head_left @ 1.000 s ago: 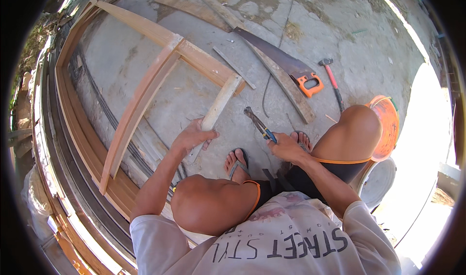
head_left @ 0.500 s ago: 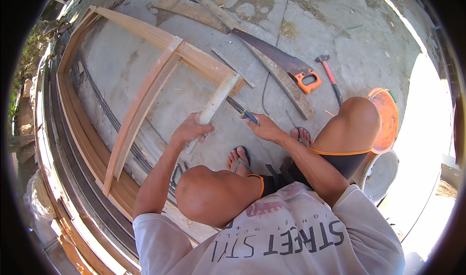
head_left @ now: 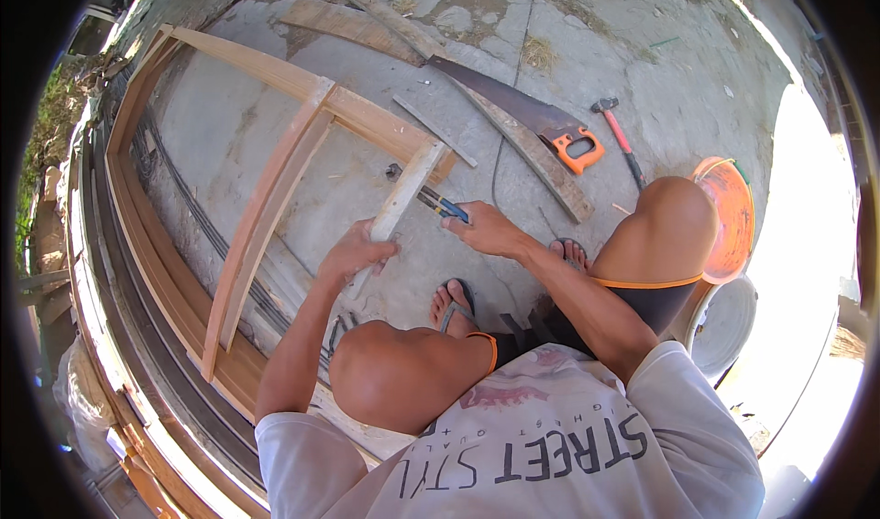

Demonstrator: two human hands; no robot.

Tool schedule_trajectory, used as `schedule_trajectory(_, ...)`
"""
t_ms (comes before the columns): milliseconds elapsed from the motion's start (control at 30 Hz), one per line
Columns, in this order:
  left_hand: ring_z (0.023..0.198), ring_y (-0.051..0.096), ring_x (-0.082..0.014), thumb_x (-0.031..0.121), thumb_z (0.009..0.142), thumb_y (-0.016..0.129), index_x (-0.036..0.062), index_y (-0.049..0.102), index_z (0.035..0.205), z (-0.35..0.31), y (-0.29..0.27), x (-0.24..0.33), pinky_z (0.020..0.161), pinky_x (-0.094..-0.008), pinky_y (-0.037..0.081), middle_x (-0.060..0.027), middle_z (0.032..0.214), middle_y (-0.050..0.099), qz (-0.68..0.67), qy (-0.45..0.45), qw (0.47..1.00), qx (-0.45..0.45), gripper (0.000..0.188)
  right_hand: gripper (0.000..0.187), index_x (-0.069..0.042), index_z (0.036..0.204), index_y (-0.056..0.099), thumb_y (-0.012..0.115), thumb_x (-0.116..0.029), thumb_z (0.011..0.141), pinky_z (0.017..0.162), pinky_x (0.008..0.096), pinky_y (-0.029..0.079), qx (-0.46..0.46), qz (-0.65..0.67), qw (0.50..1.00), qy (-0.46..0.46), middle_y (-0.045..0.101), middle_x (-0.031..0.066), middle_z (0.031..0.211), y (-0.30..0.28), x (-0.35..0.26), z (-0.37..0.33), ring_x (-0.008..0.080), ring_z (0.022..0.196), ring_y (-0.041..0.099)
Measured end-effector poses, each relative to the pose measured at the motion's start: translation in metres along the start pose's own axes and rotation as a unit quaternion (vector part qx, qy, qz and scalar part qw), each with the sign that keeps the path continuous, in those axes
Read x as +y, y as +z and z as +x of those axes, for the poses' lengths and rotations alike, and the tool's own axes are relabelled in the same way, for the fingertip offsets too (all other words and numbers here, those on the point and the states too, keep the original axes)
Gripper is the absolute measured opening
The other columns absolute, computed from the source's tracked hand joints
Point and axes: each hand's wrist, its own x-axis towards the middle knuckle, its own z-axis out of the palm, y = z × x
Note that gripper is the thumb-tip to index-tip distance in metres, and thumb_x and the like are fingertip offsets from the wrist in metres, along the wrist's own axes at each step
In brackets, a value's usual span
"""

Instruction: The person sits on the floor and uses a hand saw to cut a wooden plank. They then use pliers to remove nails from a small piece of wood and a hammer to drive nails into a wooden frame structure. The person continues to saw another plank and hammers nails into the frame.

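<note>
My left hand (head_left: 357, 251) is wrapped round the near end of a pale wooden strip (head_left: 410, 186). The strip's far end meets a short timber crosspiece (head_left: 390, 127) of a long wooden frame (head_left: 266, 217). In my right hand (head_left: 486, 229) are steel pincers (head_left: 440, 203) with blue and yellow handles, gripped by the handles. They reach across behind the strip, and their rounded dark head shows on its left side. Part of the tool is hidden by the strip, and whether its jaws bite on anything is too small to tell.
A handsaw (head_left: 513, 99) with an orange handle lies by a weathered plank (head_left: 532, 157). Right of it are a red-handled hammer (head_left: 623, 139), an orange bucket (head_left: 729, 221) and a pale bucket (head_left: 724, 327). Dark rods (head_left: 188, 189) run under the frame; stacked timber (head_left: 92, 290) lines the left.
The pincers have moved forward and left, so their head now shows beyond the strip. My right hand has followed them leftward; my left hand still holds the strip.
</note>
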Motion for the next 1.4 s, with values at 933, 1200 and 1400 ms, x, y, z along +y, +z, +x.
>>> schedule_trajectory(933,0.071,0.055,-0.0097,0.056,0.110,0.056,0.0041,0.067,0.118,-0.030,0.007,-0.035,0.067,-0.0276,0.046,-0.0004,0.082,0.060,-0.178,0.045,0.971,0.151,0.053,0.042,-0.005,0.136,0.067,0.058,-0.031,0.104,0.098,0.0533,0.054,-0.037,-0.116,0.991,0.047,0.075,0.0249,0.116,0.045,0.026,-0.030,0.0434,0.113,0.072)
schedule_trajectory(1200,0.079,0.051,-0.0109,0.047,0.110,0.060,-0.0002,0.062,0.122,-0.033,0.050,-0.072,0.070,-0.0297,0.043,-0.0013,0.085,0.057,0.017,0.143,0.933,0.331,0.048,0.040,-0.004,0.138,0.063,0.060,-0.022,0.102,0.081,0.0486,0.056,0.070,-0.279,0.958,0.014,0.075,0.0210,0.102,0.075,0.076,-0.019,0.0378,0.095,0.074)
schedule_trajectory(1400,0.086,0.052,-0.0128,0.038,0.102,0.071,-0.0008,0.058,0.131,-0.039,0.064,-0.091,0.077,-0.0312,0.045,-0.0034,0.095,0.059,-0.103,0.183,0.914,0.347,0.050,0.045,-0.006,0.146,0.059,0.058,-0.022,0.104,0.061,0.0326,0.048,-0.116,0.102,0.986,0.064,0.073,0.0101,0.097,0.041,0.036,-0.025,0.0155,0.078,0.065)
